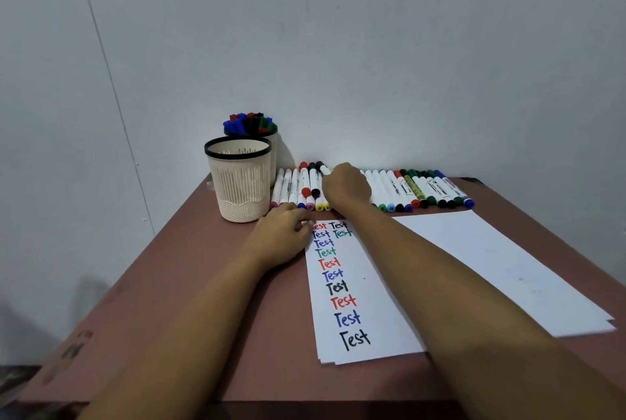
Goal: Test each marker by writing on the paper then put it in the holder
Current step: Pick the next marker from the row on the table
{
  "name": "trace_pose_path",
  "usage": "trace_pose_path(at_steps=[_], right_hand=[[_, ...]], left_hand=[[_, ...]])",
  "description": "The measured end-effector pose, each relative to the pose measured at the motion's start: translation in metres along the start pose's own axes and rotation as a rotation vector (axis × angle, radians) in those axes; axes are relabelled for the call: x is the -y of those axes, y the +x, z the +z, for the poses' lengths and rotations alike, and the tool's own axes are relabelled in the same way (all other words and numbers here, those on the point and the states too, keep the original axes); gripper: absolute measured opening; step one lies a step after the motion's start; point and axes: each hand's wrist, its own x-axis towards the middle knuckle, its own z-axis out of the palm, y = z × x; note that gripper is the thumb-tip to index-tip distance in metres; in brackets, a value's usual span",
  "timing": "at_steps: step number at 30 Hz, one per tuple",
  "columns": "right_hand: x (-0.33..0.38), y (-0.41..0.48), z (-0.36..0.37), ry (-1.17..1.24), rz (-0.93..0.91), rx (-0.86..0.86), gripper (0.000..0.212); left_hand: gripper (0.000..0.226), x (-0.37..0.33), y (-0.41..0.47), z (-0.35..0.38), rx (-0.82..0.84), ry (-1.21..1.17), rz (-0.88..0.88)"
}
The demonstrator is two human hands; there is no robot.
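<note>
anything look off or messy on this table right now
Little. A red-capped marker and a black-capped marker lie on top of the marker row instead of in it, just left of the right hand. The written paper stack is slightly fanned at its near edge.

holder (238, 179) left of marker row (406, 187), paper (355, 284) in front, second holder (267, 135) seemingly behind

Capped markers (420, 187) lie rowed behind the written paper (386, 325), beside an upright cream holder (240, 182)

Both forearms bare right to frame edge; L hand (281, 237) & R hand (346, 187) bare too, wrists narrow.
</note>
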Motion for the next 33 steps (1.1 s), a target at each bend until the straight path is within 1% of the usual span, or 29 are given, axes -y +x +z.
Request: trace_pose_path(at_steps=[4,7,9,11,13,15,18,21,24,26,28,30,31,33], right_hand=[[-0.013,-0.009,-0.022,0.218,0.024,-0.076,0.028],[-0.027,-0.021,-0.043,0.329,-0.015,-0.124,0.026],[-0.035,-0.032,-0.056,0.425,-0.029,-0.105,0.022],[-0.042,-0.048,-0.068,0.508,-0.028,-0.071,0.022],[-0.045,-0.063,-0.077,0.551,-0.026,-0.053,0.023],[-0.047,-0.075,-0.079,0.592,-0.024,-0.042,0.024],[-0.050,-0.084,-0.073,0.661,0.013,-0.016,0.030],[-0.052,-0.084,-0.067,0.792,0.118,0.009,0.039],[-0.051,-0.085,-0.069,0.847,0.168,-0.007,0.044],[-0.049,-0.089,-0.070,0.992,0.181,0.056,0.041],[-0.048,-0.093,-0.069,1.150,0.198,0.188,0.034],[-0.048,-0.096,-0.066,1.246,0.200,0.313,0.024],[-0.049,-0.097,-0.065,1.261,0.189,0.346,0.021],[-0.051,-0.097,-0.062,1.199,0.147,0.344,0.018]], left_hand=[[0.032,-0.008,-0.003,-0.005,-0.038,-0.121,-0.028],[0.037,-0.011,-0.005,-0.006,-0.074,-0.113,0.005],[0.043,-0.014,-0.006,-0.007,-0.125,-0.060,0.066],[0.047,-0.017,-0.006,-0.007,-0.200,-0.001,0.162],[0.051,-0.020,-0.006,-0.006,-0.257,0.067,0.254],[0.054,-0.023,-0.006,-0.006,-0.279,0.114,0.310],[0.052,-0.027,-0.008,-0.007,-0.237,0.130,0.324],[0.040,-0.028,-0.008,-0.007,-0.170,0.172,0.301],[0.026,-0.031,-0.008,-0.007,-0.092,0.136,0.243],[0.019,-0.033,-0.007,-0.006,-0.072,0.102,0.233],[0.014,-0.032,-0.008,-0.005,-0.106,0.069,0.261],[0.016,-0.031,-0.008,-0.004,-0.144,0.045,0.301],[0.018,-0.031,-0.009,-0.004,-0.148,0.033,0.309],[0.023,-0.031,-0.009,-0.004,-0.137,0.013,0.305]])
